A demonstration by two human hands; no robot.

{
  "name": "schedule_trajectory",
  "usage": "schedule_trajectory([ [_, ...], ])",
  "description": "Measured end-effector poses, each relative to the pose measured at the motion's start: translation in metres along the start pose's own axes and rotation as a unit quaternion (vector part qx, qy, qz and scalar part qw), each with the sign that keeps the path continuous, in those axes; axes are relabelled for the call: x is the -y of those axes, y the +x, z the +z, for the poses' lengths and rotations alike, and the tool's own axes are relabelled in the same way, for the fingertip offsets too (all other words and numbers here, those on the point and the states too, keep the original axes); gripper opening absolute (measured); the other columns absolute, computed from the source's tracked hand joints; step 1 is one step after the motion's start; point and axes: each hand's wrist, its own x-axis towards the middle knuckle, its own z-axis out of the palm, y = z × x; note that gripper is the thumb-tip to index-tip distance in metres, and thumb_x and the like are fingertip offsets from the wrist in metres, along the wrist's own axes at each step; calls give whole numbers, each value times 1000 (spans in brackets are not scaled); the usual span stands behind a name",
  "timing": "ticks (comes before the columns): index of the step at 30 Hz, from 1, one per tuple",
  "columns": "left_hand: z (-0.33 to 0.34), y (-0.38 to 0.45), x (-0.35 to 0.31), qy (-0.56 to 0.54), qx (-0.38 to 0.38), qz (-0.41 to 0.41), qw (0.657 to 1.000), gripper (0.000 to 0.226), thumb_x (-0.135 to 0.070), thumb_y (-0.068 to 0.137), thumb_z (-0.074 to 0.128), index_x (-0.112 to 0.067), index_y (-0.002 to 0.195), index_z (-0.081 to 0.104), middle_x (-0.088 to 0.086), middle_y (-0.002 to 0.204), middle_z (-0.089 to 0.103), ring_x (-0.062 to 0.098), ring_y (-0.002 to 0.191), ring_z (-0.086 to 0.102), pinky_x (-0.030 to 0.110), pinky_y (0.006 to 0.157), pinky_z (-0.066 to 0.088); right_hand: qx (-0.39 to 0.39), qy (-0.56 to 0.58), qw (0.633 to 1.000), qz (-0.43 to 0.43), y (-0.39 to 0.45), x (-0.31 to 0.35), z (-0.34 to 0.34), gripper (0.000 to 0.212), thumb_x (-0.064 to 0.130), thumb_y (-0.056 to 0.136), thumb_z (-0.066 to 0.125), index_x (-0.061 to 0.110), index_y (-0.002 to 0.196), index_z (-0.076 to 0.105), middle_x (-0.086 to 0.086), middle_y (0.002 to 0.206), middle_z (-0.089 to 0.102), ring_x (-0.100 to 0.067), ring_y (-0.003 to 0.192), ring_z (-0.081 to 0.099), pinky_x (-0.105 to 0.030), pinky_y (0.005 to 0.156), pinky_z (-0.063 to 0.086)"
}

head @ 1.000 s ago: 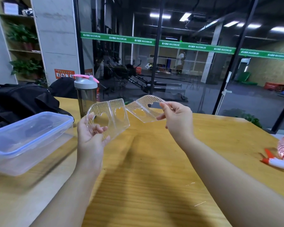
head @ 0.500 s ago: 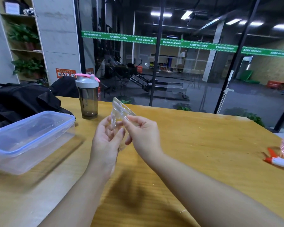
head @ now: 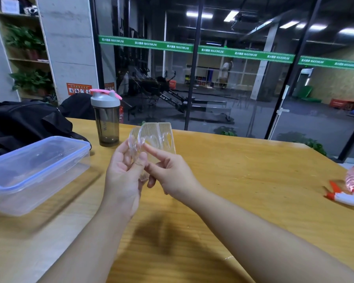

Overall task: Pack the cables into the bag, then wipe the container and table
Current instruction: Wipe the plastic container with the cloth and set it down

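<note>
A clear ribbed plastic clamshell package [head: 158, 137] is folded together above the middle of the wooden table [head: 243, 180]. My left hand [head: 124, 176] grips its lower left part between thumb and fingers. My right hand [head: 170, 174] pinches it from the right, the index finger pointing across its front. A clear plastic container [head: 35, 172] with a blue-edged lid stands on the table at the left. Behind it lies a black bag [head: 25, 123]. I see no cables.
A grey shaker bottle [head: 107, 119] with a pink flip cap stands behind the container. A spray bottle [head: 352, 188] with a red trigger lies at the table's right edge. A glass wall runs behind the table.
The clamshell was spread open between my hands a second ago. My hands came together and folded it shut. It now stands slightly higher and more upright.
</note>
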Motion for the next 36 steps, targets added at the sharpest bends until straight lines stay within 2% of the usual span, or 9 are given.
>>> schedule_trajectory([
  [6, -4, 1, 4, 22, -30, -1, 999, 43, 1, 93, 46, -18, 131, 45, -3, 116, 66, 18, 51, 47, 23, 36, 34, 56, -78, 995, -18, 7, -12, -4, 47, 11, 96, 54, 29, 139, 46, -1, 60, 56, 1, 42, 48, -11, 39, 33],
  [9, -5, 2, 3, 20, -41, 4, 999, 37, 0, 96, 41, -21, 126, 49, -1, 112, 67, 16, 50, 51, 26, 41, 38, 68, -62, 996, -18, 9, -16, -6, 43, 10, 96, 54, 25, 136, 51, -3, 64, 58, -1, 40, 44, -16, 41, 33],
  [15, -9, 5, 2, 41, -52, 19, 998, 28, -9, 98, 41, -29, 109, 57, -6, 93, 67, 8, 73, 58, 41, 77, 52, -136, -134, 982, -6, 24, -30, -21, 12, 23, 90, 63, 19, 100, 60, 6, 77, 56, -4, 62, 48, -20, 58, 41],
  [19, -16, 12, -3, 32, -104, 56, 992, 28, -9, 99, 37, -27, 108, 58, -9, 80, 65, 7, 65, 56, 37, 84, 47, -219, -139, 960, 104, 25, -39, -42, 35, 36, 86, 65, 17, 104, 41, -1, 109, 46, -15, 86, 47, -25, 69, 39],
  [23, -21, 15, -8, 4, -126, 46, 991, 25, -21, 100, 38, -30, 107, 60, -6, 73, 55, 10, 63, 54, 50, 82, 51, -253, -95, 942, 197, 25, -46, -51, 60, 39, 86, 65, 11, 129, 34, -10, 128, 40, -21, 81, 61, -35, 73, 55],
  [27, -19, 14, -15, -13, -145, 37, 989, 19, -28, 99, 39, -28, 103, 57, -9, 65, 51, 6, 57, 54, 49, 78, 53, -194, 95, 949, 229, 24, -47, -51, 60, 29, 96, 54, 3, 142, 27, -10, 114, 54, -15, 69, 65, -20, 52, 54],
  [31, -15, 15, -22, 27, -180, -10, 983, 21, -30, 100, 38, -25, 94, 57, -4, 64, 44, 13, 61, 54, 45, 78, 56, -209, 164, 940, 216, 29, -41, -49, 31, 11, 99, 42, -5, 126, 43, -11, 89, 57, -16, 60, 63, -19, 48, 51],
  [34, -21, 21, -28, 172, -169, -46, 969, 22, -31, 99, 40, -21, 86, 56, -5, 65, 53, 20, 70, 58, 49, 87, 49, -232, 140, 936, 224, 30, -36, -57, 13, 1, 93, 40, -3, 102, 49, -14, 71, 59, -18, 55, 61, -21, 51, 50],
  [36, -31, 24, -36, 252, -137, -88, 954, 19, -27, 98, 43, -17, 92, 58, 0, 76, 59, 19, 69, 55, 39, 68, 51, -233, 131, 937, 223, 27, -34, -59, 9, 1, 94, 40, -1, 92, 49, -15, 72, 60, -18, 58, 61, -21, 51, 50],
])
